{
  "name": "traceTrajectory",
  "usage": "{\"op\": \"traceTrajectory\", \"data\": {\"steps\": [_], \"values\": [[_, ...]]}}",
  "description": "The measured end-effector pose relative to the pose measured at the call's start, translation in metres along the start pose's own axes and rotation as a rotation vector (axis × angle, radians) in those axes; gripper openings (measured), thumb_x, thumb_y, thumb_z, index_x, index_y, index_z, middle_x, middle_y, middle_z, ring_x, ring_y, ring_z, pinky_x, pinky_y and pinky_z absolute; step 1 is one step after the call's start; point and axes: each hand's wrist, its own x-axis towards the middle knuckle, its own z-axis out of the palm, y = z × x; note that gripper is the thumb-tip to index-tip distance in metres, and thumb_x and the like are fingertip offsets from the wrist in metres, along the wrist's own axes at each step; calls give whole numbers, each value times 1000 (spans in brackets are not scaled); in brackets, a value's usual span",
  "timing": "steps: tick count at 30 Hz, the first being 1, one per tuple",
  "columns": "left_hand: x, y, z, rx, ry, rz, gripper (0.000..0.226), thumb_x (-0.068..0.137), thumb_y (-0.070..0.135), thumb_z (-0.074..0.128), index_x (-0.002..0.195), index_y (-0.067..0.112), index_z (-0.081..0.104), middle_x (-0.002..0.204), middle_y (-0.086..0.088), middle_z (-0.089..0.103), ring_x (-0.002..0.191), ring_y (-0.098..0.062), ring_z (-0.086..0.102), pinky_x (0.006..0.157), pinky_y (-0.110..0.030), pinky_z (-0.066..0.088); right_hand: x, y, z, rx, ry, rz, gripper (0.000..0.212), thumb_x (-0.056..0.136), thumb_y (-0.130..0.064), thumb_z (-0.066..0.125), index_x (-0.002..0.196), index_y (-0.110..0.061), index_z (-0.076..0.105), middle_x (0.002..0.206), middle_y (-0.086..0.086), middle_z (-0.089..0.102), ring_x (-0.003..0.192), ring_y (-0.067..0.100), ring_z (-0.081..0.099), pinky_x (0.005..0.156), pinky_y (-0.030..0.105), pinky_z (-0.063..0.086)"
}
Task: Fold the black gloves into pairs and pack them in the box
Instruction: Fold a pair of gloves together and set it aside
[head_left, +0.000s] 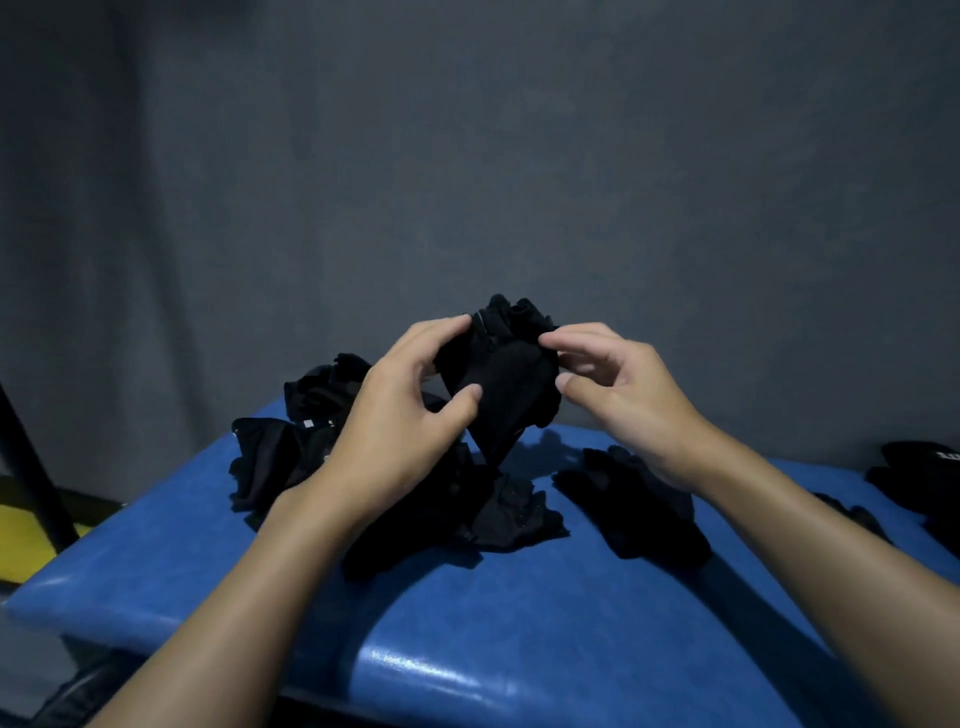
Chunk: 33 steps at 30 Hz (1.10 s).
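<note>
Left hand (400, 415), right hand (618, 395) both grip glove bundle (504, 384), frame centre, above blue pad (519, 623). Loose gloves (280, 457) at 8 o'clock, further gloves (639, 504) at 4 o'clock. Box unseen. Judged early: most pairing outstanding.

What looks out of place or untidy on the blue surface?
Nothing is damaged. Black gloves lie in a crumpled heap, with loose gloves scattered right of it. The left hand and right hand grip one glove bundle. No box shows.

Matt black cloth gloves (501, 384) lie on a glossy, smooth blue vinyl-like bench (519, 649).
</note>
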Motion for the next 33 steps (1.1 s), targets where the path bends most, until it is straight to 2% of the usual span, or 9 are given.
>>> {"op": "traceTrajectory", "data": {"steps": [4, 8, 13, 16, 19, 22, 25, 29, 33], "values": [[4, 9, 21, -133, 112, 13, 41, 90, -1, 66, 127, 17, 65, 119, 15, 64, 104, -3, 64, 88, -13, 48, -15, -3, -16, 17, 59, -11, 35, 89, 8, 59, 117, -11, 68, 122, -3, 60, 109, 18, 63, 102, 39, 49], [6, 16, 40, -232, 113, 12, 39, 90, -6, 63, 121, 18, 67, 114, 7, 69, 93, -21, 67, 86, -28, 55, -33, 1, -35, -86, 63, -22, 33, 88, 1, 64, 114, -19, 71, 120, -11, 62, 120, 2, 54, 105, 30, 41], [8, 27, 63, -278, 30, 46, 40, 90, -8, 62, 119, 18, 68, 115, 7, 68, 104, -3, 66, 90, -22, 53, -53, 8, -60, -136, 143, -7, 41, 84, -2, 71, 116, -26, 67, 114, -8, 66, 121, 2, 54, 114, 35, 35], [9, 33, 77, -301, -13, 69, 40, 90, -9, 62, 117, 19, 69, 115, 9, 68, 106, -4, 65, 91, -23, 53, -63, 16, -69, -46, 149, 30, 67, 83, 0, 71, 136, -32, 47, 105, -5, 58, 103, 6, 59, 104, 30, 43], [11, 36, 89, -307, -55, 86, 40, 90, -9, 61, 117, 20, 69, 115, 8, 68, 109, -9, 65, 94, -30, 53, -67, 26, -77, -19, 140, 144, 78, 86, -5, 71, 147, -35, 32, 114, -4, 54, 87, 10, 55, 79, 29, 48], [12, 34, 97, -315, -60, 80, 40, 90, -11, 61, 116, 18, 69, 112, 9, 68, 101, -5, 66, 89, -24, 52, -69, 32, -86, -60, 92, 161, 56, 88, -9, 69, 139, -21, 51, 107, 4, 66, 79, 6, 51, 76, 22, 45], [10, 31, 99, -323, -70, 70, 41, 90, -12, 60, 115, 19, 68, 111, 8, 68, 100, -6, 67, 86, -20, 50, -70, 29, -87, -107, 49, 129, 14, 90, -6, 68, 103, -3, 71, 86, 9, 69, 66, -5, 54, 70, 10, 41], [8, 29, 101, -334, -79, 68, 41, 89, -11, 61, 115, 20, 68, 114, 7, 67, 106, -15, 67, 90, -28, 51, -70, 33, -87, -93, 46, 135, 15, 89, -18, 69, 88, -3, 69, 88, 8, 72, 83, 15, 65, 90, 38, 48], [6, 31, 102, -392, -81, 26, 41, 89, -10, 62, 115, 21, 66, 119, 1, 65, 103, -15, 69, 91, -29, 53, -71, 29, -87, 14, 63, 151, 16, 91, -9, 66, 87, 6, 62, 87, 26, 67, 78, 21, 59, 76, 40, 48]]}}
